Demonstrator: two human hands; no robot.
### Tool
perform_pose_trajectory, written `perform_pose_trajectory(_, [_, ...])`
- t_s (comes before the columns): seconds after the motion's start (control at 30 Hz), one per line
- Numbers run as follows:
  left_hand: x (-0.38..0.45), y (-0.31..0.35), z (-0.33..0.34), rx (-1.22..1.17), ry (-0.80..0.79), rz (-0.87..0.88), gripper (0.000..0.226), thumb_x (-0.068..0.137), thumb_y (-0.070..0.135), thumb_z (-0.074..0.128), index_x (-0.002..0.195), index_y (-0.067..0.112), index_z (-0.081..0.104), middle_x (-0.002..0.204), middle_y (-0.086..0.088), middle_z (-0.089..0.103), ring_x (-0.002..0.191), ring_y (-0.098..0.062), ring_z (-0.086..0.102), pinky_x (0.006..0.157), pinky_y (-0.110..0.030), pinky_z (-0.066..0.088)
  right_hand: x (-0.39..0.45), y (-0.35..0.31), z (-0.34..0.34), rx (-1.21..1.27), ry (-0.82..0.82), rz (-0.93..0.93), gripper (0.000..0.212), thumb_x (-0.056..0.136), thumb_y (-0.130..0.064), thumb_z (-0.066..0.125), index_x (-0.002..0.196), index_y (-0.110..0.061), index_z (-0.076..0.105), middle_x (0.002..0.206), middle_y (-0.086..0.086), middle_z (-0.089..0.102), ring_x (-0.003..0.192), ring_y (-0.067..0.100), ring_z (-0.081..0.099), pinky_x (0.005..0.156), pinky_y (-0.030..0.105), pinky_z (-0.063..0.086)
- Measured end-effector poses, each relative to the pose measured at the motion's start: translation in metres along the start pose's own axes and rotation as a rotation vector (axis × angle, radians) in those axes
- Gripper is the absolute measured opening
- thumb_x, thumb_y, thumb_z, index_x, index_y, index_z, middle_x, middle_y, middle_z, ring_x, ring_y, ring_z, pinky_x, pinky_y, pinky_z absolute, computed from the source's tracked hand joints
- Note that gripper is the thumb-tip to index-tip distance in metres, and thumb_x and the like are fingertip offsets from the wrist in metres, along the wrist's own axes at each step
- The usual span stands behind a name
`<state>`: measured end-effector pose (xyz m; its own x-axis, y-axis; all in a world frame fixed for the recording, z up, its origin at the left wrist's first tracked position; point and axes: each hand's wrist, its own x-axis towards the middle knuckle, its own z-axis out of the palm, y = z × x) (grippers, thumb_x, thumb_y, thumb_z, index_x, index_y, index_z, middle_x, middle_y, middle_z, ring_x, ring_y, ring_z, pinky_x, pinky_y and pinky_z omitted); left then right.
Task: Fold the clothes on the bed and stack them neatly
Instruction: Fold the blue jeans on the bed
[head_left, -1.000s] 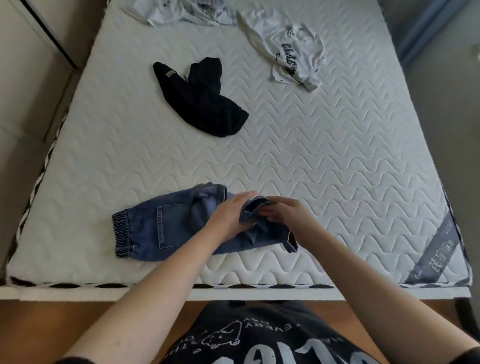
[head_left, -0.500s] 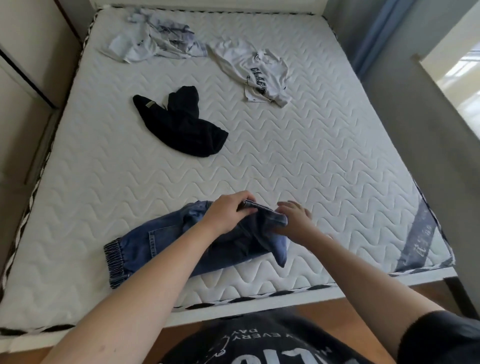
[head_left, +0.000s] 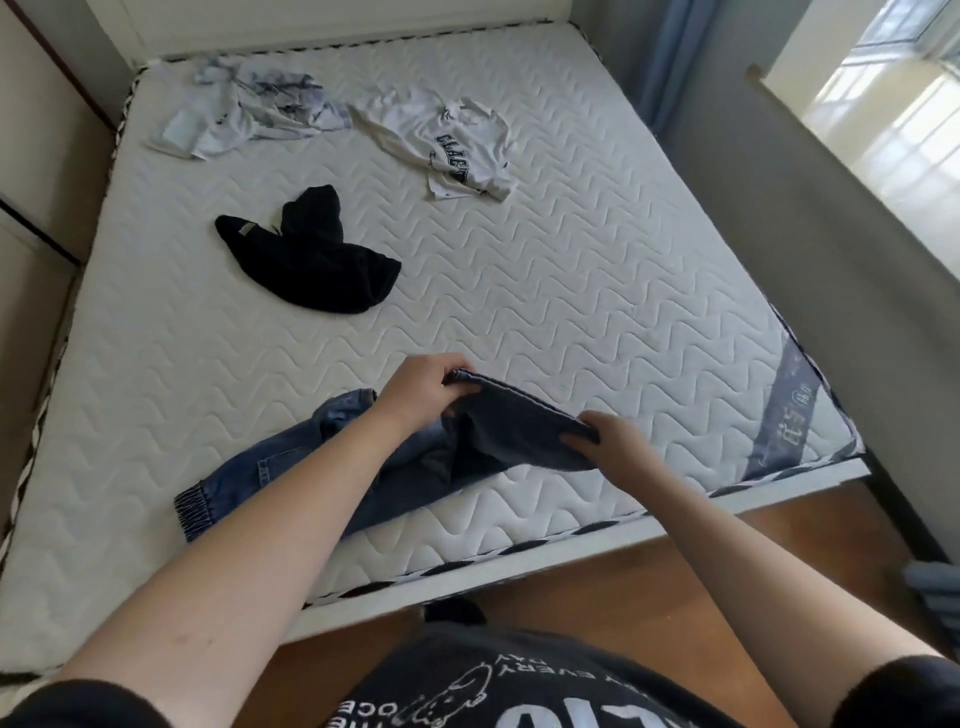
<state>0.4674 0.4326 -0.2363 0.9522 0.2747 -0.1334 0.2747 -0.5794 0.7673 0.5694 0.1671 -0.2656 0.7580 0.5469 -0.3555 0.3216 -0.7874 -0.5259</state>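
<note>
Head camera view, looking down over a person's two bare forearms at a white quilted mattress (head_left: 571, 291). Blue jeans (head_left: 291, 467) lie close to the near edge of the mattress, directly in front of the person, with their long axis running from a ribbed dark cuff (head_left: 195, 506) at the lower left up and rightward to the end held in the hands. The left hand (head_left: 421, 395) has its fingers curled over one corner of the raised denim edge, on the far side; the right hand (head_left: 618, 447) pinches the other corner, nearer the person and further right. Between them the cloth is stretched taut and lifted off the mattress, while the rest of the jeans rests flat. Both hands are equally on the garment; the left forearm crosses over its middle. The likely next move is to carry the held end leftward toward the cuff, along the long axis. Room is wide on the far side, where bare mattress stretches to a black garment (head_left: 311, 265), well apart. A white lettered T-shirt (head_left: 457, 145) and a pale crumpled shirt (head_left: 249, 111) lie near the far end. The near mattress edge is just beside the jeans, so cloth could slip off there.
</note>
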Motion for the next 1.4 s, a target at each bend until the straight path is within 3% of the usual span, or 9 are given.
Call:
perform_pose_trajectory(0.17, [0.032,0.044,0.034,0.039,0.081,0.022,0.01,0.087,0.025,0.071,0.095,0.019,0.069,0.084,0.006,0.067,0.083,-0.013,0.061,0.066,-0.012,0.039,-0.024,0.027,-0.024,0.03,0.108,-0.029,0.035,0.088,-0.038,0.067,0.075,-0.009,0.051,0.06,-0.001,0.045,0.057,0.018,0.043,0.049,0.031,0.026])
perform_pose_trajectory(0.27, [0.051,0.061,0.047,0.039,0.071,0.014,0.013,0.083,0.02,0.073,0.096,0.02,0.069,0.085,0.007,0.067,0.083,-0.013,0.062,0.063,-0.005,0.037,-0.026,0.043,-0.036,0.052,0.113,-0.01,0.035,0.087,-0.04,0.068,0.071,-0.019,0.046,0.059,-0.003,0.045,0.055,0.014,0.042,0.048,0.03,0.025])
perform_pose_trajectory(0.37, [0.073,0.07,0.053,0.041,0.059,0.026,0.014,0.085,0.017,0.07,0.099,0.019,0.069,0.093,0.003,0.07,0.087,-0.015,0.063,0.072,-0.019,0.043,-0.016,0.053,-0.05,0.091,0.094,-0.006,0.037,0.084,-0.037,0.073,0.065,-0.028,0.042,0.056,-0.006,0.043,0.053,0.01,0.04,0.049,0.029,0.027])
perform_pose_trajectory(0.6, [0.139,0.079,0.062,0.075,-0.067,0.063,0.011,0.09,0.019,0.065,0.1,0.018,0.07,0.093,0.003,0.069,0.089,-0.016,0.063,0.071,-0.02,0.04,0.012,0.076,-0.076,0.16,0.071,0.082,0.036,0.079,-0.029,0.079,0.061,-0.034,0.048,0.052,-0.01,0.048,0.049,0.004,0.042,0.047,0.018,0.031])
perform_pose_trajectory(0.77, [0.184,0.102,0.086,0.069,-0.182,0.087,0.014,0.089,0.016,0.064,0.101,0.019,0.07,0.092,0.005,0.068,0.09,-0.015,0.062,0.076,-0.021,0.04,0.02,0.098,-0.092,0.221,0.058,0.204,0.027,0.081,-0.031,0.078,0.069,-0.02,0.056,0.062,0.002,0.066,0.053,0.012,0.058,0.051,0.021,0.041])
perform_pose_trajectory(0.9, [0.219,0.122,0.12,0.091,-0.254,0.11,0.014,0.089,0.014,0.062,0.099,0.021,0.071,0.088,0.007,0.066,0.089,-0.015,0.062,0.074,-0.02,0.038,0.024,0.126,-0.106,0.276,0.048,0.274,0.023,0.083,-0.031,0.077,0.076,-0.016,0.06,0.062,-0.003,0.064,0.049,0.008,0.059,0.047,0.015,0.044])
perform_pose_trajectory(1.17, [0.29,0.144,0.208,0.221,-0.37,0.019,0.018,0.089,0.015,0.066,0.106,0.018,0.065,0.105,-0.006,0.071,0.097,-0.023,0.063,0.085,-0.028,0.048,0.067,0.213,-0.129,0.193,-0.116,0.313,0.038,0.089,-0.031,0.07,0.062,-0.024,0.044,0.055,-0.009,0.051,0.039,-0.001,0.048,0.04,0.012,0.035])
perform_pose_trajectory(1.3, [0.32,0.15,0.255,0.273,-0.383,-0.052,0.012,0.085,0.013,0.067,0.097,0.016,0.069,0.098,-0.007,0.07,0.095,-0.025,0.063,0.075,-0.026,0.043,0.098,0.263,-0.134,0.165,-0.222,0.375,0.037,0.091,-0.03,0.067,0.062,-0.023,0.045,0.045,-0.01,0.051,0.037,0.0,0.047,0.037,0.013,0.032])
perform_pose_trajectory(1.4, [0.342,0.148,0.294,0.32,-0.4,-0.087,0.014,0.084,0.008,0.065,0.095,0.014,0.071,0.099,-0.009,0.07,0.095,-0.027,0.063,0.076,-0.027,0.043,0.118,0.296,-0.13,0.181,-0.368,0.413,0.028,0.094,-0.028,0.063,0.07,-0.019,0.051,0.053,-0.006,0.063,0.05,0.01,0.065,0.048,0.026,0.054])
